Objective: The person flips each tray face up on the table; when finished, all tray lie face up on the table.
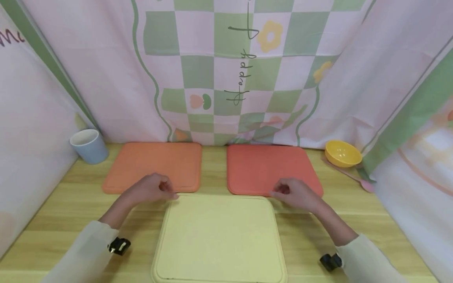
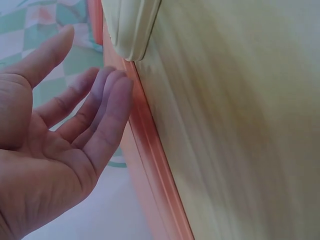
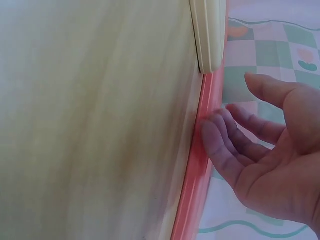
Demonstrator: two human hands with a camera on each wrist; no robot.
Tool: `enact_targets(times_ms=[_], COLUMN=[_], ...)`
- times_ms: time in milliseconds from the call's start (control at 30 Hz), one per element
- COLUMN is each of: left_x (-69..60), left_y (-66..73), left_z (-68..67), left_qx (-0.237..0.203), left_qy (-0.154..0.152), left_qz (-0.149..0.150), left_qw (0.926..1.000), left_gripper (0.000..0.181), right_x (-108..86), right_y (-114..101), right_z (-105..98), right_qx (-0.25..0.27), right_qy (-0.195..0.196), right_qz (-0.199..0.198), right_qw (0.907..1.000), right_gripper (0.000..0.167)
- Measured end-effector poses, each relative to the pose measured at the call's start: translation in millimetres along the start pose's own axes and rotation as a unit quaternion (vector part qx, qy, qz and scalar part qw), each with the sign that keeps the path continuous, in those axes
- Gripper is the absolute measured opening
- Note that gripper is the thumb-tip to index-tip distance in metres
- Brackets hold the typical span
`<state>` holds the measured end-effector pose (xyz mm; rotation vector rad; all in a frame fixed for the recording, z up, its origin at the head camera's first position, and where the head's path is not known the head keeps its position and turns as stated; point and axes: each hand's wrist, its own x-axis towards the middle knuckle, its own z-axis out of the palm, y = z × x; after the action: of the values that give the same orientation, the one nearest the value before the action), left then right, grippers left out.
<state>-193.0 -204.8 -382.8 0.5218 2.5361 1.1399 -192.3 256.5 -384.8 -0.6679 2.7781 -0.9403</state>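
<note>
"As the view looks down on a wooden table, what lies nearest the person?"

"A yellow board, at bottom centre, its long sides running left to right. Two forearms in pale sleeves reach in on either side of it, each with a small black device near the cuff."

"And the hands?"

"The left hand is at the board's far left corner, the right hand just beside its far right corner. Both are relaxed and well opened, the fingers gently bent and the thumbs held apart from them. Neither has hold of anything; whether fingertips brush the board cannot be told."

"What comes beyond it?"

"An orange board on the left and a red board on the right, a strip of table between them. Each is partly covered by a hand. Their near edges sit close to the yellow board's far edge."

"Farther out?"

"At right, a pink spoon lies slantwise, just in front of a yellow bowl. At far left stands a blue cup. Behind hangs a cloth with green-and-white checks, flowers and the word 'Happy' turned sideways."
</note>
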Motion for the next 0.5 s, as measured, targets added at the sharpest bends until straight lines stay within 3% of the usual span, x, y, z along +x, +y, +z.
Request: enact_targets(times_ms=[167,333,500], left_x=[-8.5,-15.4,-17.3], left_y=[-0.2,0.7,-0.6], left_z=[-0.1,0.9,2.4], left_qx=[-0.062,-0.102,-0.120], left_qy=[-0.041,-0.068,-0.068], left_qz=[-0.018,-0.037,-0.061], left_qw=[0.9971,0.9918,0.9886], left_gripper=[0.025,0.027,0.029], right_x=[-4.3,-8.8,-11.1], right_y=[3,4,7], right_z=[1,2,2], right_qx=[0.088,0.190,0.253], right_qy=[-0.067,-0.126,-0.146], right_qz=[0.032,0.080,0.122], right_qw=[0.9934,0.9704,0.9487], right_gripper=[0.021,0.026,0.032])
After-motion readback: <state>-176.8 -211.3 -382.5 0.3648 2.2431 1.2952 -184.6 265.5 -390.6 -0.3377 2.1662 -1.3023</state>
